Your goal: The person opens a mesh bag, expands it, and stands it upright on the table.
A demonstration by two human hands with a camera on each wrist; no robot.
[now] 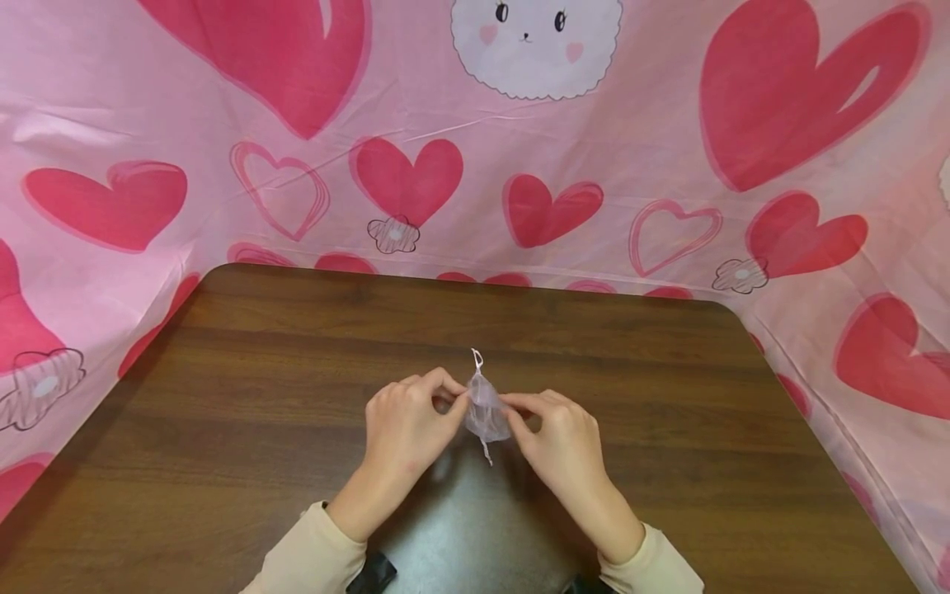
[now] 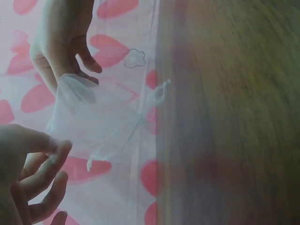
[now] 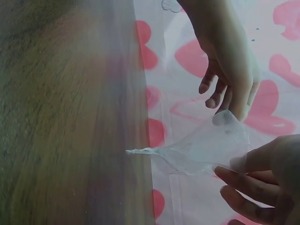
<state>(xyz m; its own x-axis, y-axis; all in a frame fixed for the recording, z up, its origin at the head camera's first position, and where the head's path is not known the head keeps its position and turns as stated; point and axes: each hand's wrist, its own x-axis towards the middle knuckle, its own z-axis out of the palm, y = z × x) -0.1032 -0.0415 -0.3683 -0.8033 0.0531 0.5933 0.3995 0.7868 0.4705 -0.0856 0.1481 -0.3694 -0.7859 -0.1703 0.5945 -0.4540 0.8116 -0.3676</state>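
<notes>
A small sheer white drawstring pouch (image 1: pixel 486 410) is held above the table between both hands. Its cord loops stick out at two ends, one toward the far side and one toward the near side in the head view. My left hand (image 1: pixel 411 419) pinches one edge of the pouch between thumb and forefinger. On the opposite edge, my right hand (image 1: pixel 562 437) pinches the fabric the same way. Both wrist views show the thin pouch (image 2: pixel 101 117) stretched between the two hands, and the table's pattern of hearts shows through it. No contents are visible inside.
A dark brown wooden table (image 1: pixel 297 355) with rounded far corners lies under the hands. Pink fabric (image 1: pixel 482 115) printed with red hearts hangs behind it and along both sides. Black straps (image 1: pixel 373 572) show at the wrists near the front edge.
</notes>
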